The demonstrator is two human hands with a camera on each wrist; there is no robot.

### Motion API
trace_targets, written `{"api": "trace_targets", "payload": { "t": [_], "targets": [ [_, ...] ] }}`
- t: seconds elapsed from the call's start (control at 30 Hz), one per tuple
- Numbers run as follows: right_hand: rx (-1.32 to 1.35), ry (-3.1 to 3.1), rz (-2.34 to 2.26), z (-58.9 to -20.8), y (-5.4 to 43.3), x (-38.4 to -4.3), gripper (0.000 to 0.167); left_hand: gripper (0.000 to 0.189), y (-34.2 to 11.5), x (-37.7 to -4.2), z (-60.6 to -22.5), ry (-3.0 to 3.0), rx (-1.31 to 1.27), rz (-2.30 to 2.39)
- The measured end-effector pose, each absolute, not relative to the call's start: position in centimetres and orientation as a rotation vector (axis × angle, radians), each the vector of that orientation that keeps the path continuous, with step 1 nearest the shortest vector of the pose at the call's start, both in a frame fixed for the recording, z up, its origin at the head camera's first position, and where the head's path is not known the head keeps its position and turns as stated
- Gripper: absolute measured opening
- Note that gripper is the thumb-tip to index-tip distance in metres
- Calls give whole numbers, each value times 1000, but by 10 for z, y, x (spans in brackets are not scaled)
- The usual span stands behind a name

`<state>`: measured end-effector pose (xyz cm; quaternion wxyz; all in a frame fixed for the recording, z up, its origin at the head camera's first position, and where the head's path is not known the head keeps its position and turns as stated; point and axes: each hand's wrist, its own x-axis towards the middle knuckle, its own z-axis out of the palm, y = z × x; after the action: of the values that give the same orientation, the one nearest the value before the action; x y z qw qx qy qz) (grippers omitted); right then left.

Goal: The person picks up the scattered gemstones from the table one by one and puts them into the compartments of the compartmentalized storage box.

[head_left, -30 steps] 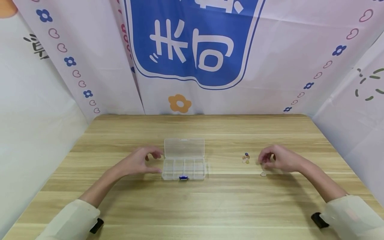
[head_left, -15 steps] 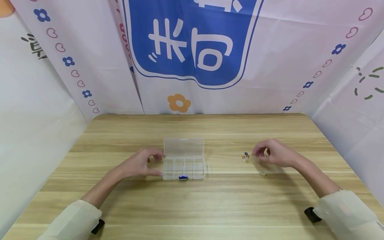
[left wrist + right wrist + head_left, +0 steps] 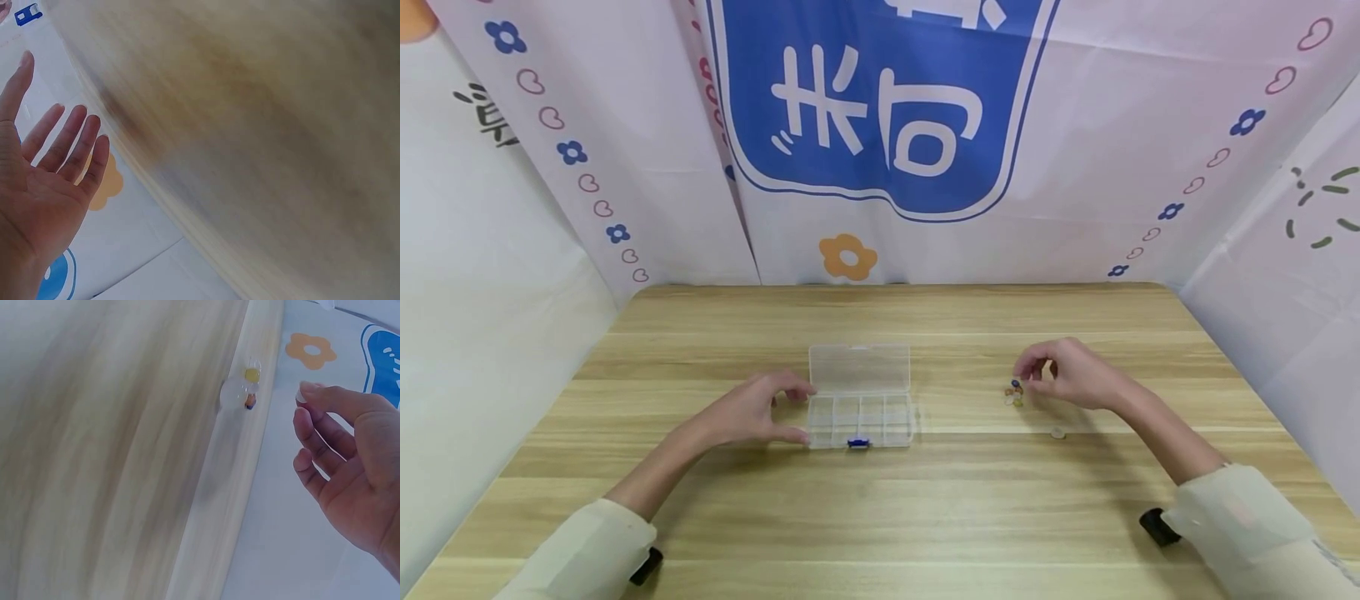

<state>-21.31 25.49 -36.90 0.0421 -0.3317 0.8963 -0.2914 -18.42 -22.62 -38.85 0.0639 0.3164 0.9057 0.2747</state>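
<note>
A clear plastic compartment box (image 3: 860, 422) with a blue latch (image 3: 858, 443) lies with its lid (image 3: 859, 369) raised at the back. My left hand (image 3: 758, 408) stays at the box's left end, thumb near the front corner and index finger near the hinge. In the left wrist view its fingers look relaxed and fairly straight. To the right, my right hand (image 3: 1067, 373) hovers beside a small cluster of coloured pieces (image 3: 1014, 393), blue, orange, yellow and clear. Between its thumb and index finger a small whitish piece (image 3: 300, 397) shows. Another clear round piece (image 3: 1057, 433) lies nearer me.
The wooden table (image 3: 880, 517) reaches back to a white printed cloth (image 3: 685, 225). More cloth hangs on both sides. A black strap piece (image 3: 1161, 527) sits under the right sleeve, and another (image 3: 646, 567) under the left.
My right hand has moved left and slightly away from me, from above the lone clear piece to beside the cluster. The left hand and the box have hardly moved.
</note>
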Motion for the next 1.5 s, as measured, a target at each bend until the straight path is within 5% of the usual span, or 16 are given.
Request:
{"api": "trace_targets", "payload": {
  "t": [1.5],
  "targets": [
    [-954,2589,-1243,-372,176,-225,14,61,-225,-184,-387,2720,939,839]
  ]
}}
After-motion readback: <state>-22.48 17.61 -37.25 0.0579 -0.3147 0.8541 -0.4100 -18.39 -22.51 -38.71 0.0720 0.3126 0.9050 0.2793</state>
